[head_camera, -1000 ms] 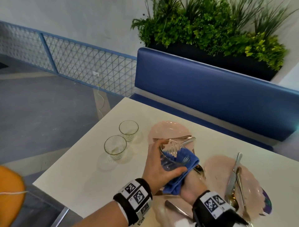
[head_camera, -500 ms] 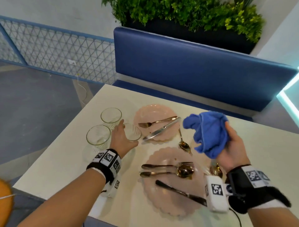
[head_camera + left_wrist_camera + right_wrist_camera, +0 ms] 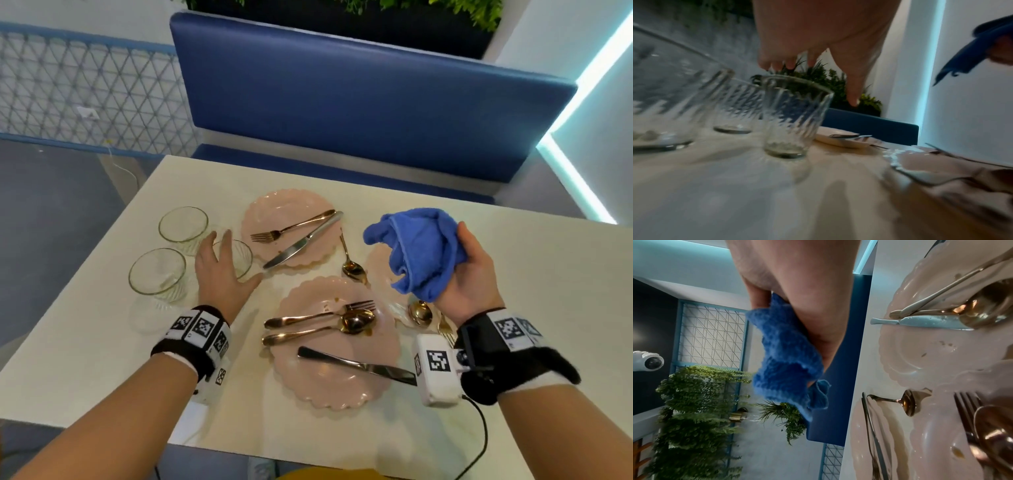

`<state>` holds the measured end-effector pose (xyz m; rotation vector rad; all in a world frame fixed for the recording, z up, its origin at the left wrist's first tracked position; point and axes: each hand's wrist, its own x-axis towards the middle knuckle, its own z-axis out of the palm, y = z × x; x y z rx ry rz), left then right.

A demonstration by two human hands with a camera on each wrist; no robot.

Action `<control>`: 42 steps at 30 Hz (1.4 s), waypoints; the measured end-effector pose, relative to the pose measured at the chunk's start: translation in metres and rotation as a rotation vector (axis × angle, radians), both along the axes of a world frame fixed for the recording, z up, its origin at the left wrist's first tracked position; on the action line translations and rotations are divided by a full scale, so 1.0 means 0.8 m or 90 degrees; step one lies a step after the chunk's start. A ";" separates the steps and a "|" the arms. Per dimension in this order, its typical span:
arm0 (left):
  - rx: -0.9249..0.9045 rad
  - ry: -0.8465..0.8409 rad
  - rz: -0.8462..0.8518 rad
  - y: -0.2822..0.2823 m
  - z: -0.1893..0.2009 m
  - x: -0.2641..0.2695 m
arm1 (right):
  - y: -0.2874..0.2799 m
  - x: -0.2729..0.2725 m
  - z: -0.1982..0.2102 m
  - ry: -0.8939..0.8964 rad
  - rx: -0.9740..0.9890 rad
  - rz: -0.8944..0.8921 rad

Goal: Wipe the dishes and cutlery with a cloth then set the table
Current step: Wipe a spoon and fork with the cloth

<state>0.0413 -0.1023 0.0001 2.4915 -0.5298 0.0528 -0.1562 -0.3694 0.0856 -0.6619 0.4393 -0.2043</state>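
On the white bench [image 3: 102,342] in front of you, three pink plates carry the cutlery. The nearest plate [image 3: 329,383] holds a fork [image 3: 322,313], a spoon [image 3: 325,329] and a dark-handled knife [image 3: 356,365] across its near side. The far plate [image 3: 274,216] holds a second fork [image 3: 294,224] and a second knife [image 3: 303,245] lying slantwise, its tip past the plate's near rim. A third plate [image 3: 378,270] lies to the right, mostly hidden under your raised right hand. A small spoon [image 3: 350,258] lies on the bench between the far plate and the third plate.

Your right hand [image 3: 476,274] is held above the third plate, palm up, fingers [image 3: 462,233] curled round the bunched blue cloth [image 3: 421,250], which hangs clear of the dishes.

Three clear ribbed glasses stand upright to the left. Two of them, the far glass [image 3: 183,224] and the near glass [image 3: 157,275], stand apart from your hands. The third glass [image 3: 241,255] stands just beside the far plate, right under your left hand [image 3: 222,274]. That hand is spread, fingers [image 3: 853,91] straight and released; in the left wrist view the fingertips hover just above the glass's rim, gripping nothing, and whether any of them touch it cannot be told through the blur.
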 end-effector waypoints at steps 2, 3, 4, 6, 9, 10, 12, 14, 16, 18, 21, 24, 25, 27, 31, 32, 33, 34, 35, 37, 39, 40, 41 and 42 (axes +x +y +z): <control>0.001 -0.041 -0.088 -0.017 0.007 -0.024 | 0.000 -0.003 0.001 0.002 0.027 -0.011; 0.040 -0.021 -0.167 -0.026 0.007 -0.038 | 0.001 -0.005 0.000 0.000 0.019 -0.025; 0.106 0.019 -0.252 -0.036 0.005 -0.054 | 0.002 -0.006 -0.001 -0.009 0.012 -0.031; 0.262 0.104 -0.374 -0.054 -0.006 -0.081 | 0.005 -0.010 0.000 -0.003 -0.013 -0.049; 0.408 0.127 -0.391 -0.073 -0.016 -0.099 | 0.007 -0.020 0.000 0.007 -0.007 -0.072; 0.445 0.110 -0.386 -0.078 -0.016 -0.101 | 0.006 -0.025 -0.001 0.012 -0.005 -0.078; 0.504 0.073 -0.385 -0.085 -0.017 -0.103 | 0.007 -0.034 -0.002 0.028 -0.019 -0.087; 0.535 0.062 -0.393 -0.089 -0.016 -0.103 | 0.007 -0.046 -0.007 0.039 -0.035 -0.088; 0.537 0.083 -0.393 -0.090 -0.015 -0.101 | 0.012 -0.055 -0.008 0.034 -0.046 -0.071; 0.509 0.131 -0.403 -0.090 -0.012 -0.096 | 0.014 -0.061 -0.014 0.045 -0.060 -0.070; 0.400 0.283 -0.396 -0.085 -0.001 -0.085 | 0.017 -0.066 -0.019 0.055 -0.100 -0.056; 0.338 0.368 -0.407 -0.079 0.020 -0.072 | 0.017 -0.058 -0.021 0.111 -0.156 -0.006; 0.327 0.382 -0.410 -0.076 0.028 -0.068 | 0.018 -0.051 -0.023 0.144 -0.195 0.002; 0.306 0.387 -0.424 -0.072 0.047 -0.062 | 0.025 -0.032 -0.022 0.223 -0.325 0.064; 0.281 0.242 -0.508 -0.070 0.082 -0.057 | 0.057 0.013 -0.015 0.293 -0.782 0.477; 0.271 0.195 -0.519 -0.070 0.090 -0.057 | 0.064 0.025 -0.015 0.242 -0.867 0.566; 0.267 0.164 -0.520 -0.069 0.098 -0.057 | 0.070 0.035 -0.014 0.204 -0.940 0.619; 0.267 0.140 -0.516 -0.066 0.103 -0.056 | 0.073 0.044 -0.015 0.183 -0.995 0.628; 0.266 0.121 -0.509 -0.062 0.107 -0.055 | 0.072 0.052 -0.019 0.172 -1.035 0.600; 0.239 0.117 -0.486 -0.052 0.110 -0.048 | 0.068 0.063 -0.021 0.152 -1.069 0.528; 0.189 0.151 -0.464 -0.043 0.112 -0.040 | 0.065 0.070 -0.022 0.140 -1.083 0.478; 0.165 0.172 -0.457 -0.040 0.112 -0.036 | 0.064 0.072 -0.021 0.125 -1.085 0.452; 0.136 0.197 -0.448 -0.036 0.113 -0.034 | 0.063 0.075 -0.024 0.115 -1.075 0.416; 0.100 0.225 -0.434 -0.034 0.113 -0.032 | 0.061 0.078 -0.027 0.115 -1.041 0.368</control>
